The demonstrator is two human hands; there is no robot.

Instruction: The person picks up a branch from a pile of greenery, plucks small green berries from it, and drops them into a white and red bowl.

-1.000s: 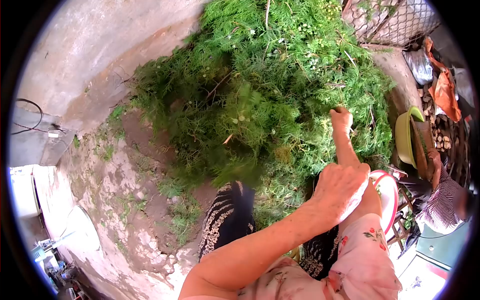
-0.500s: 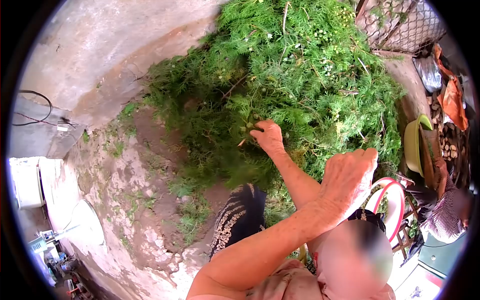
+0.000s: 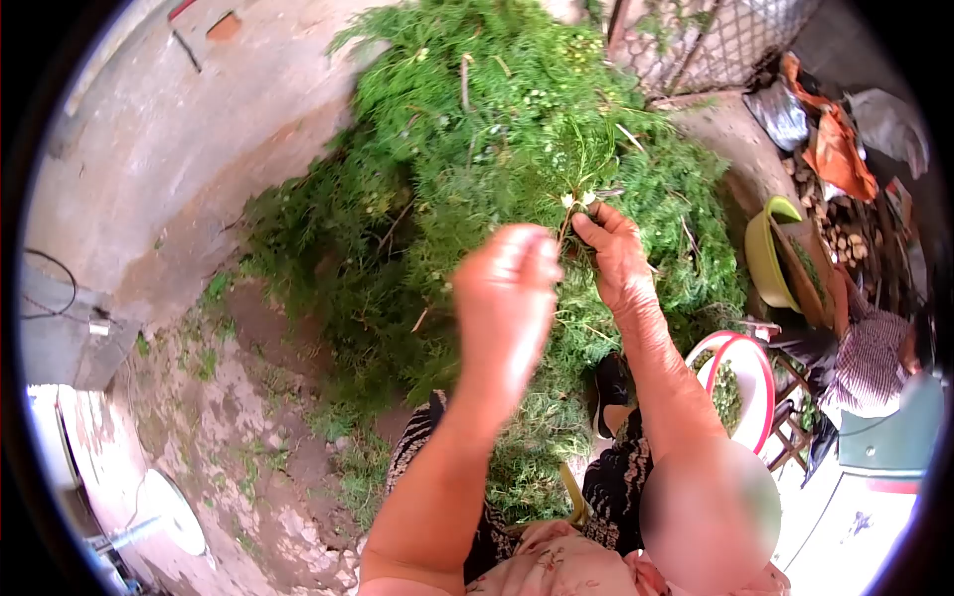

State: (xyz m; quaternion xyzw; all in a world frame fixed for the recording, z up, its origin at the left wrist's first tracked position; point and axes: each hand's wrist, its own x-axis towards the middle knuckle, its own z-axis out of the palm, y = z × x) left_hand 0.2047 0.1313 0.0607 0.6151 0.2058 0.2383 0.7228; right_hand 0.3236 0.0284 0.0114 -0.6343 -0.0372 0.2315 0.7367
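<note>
A large heap of green conifer branches (image 3: 447, 149) lies in front of me. My right hand (image 3: 618, 248) pinches a small leafy sprig (image 3: 579, 164) by its brown stem, with the green tip pointing up. Just left of it, beside the lower stem, my left hand (image 3: 507, 288) is closed and blurred by motion. Whatever its fingers hold is hidden. Cut greenery also lies between my legs, under both forearms.
At the right stand a white tub with a red rim (image 3: 760, 392), holding green bits, and a yellow-green basin (image 3: 765, 253). Behind them are stacked firewood (image 3: 845, 238) and an orange bag (image 3: 840, 159). Another person's checked sleeve (image 3: 870, 363) shows at far right. A concrete wall (image 3: 199, 129) rises at left.
My crossed arms have uncrossed. The left hand has moved left from the right side, and the right hand has come up and right out of the heap, now with a sprig. The view has shifted.
</note>
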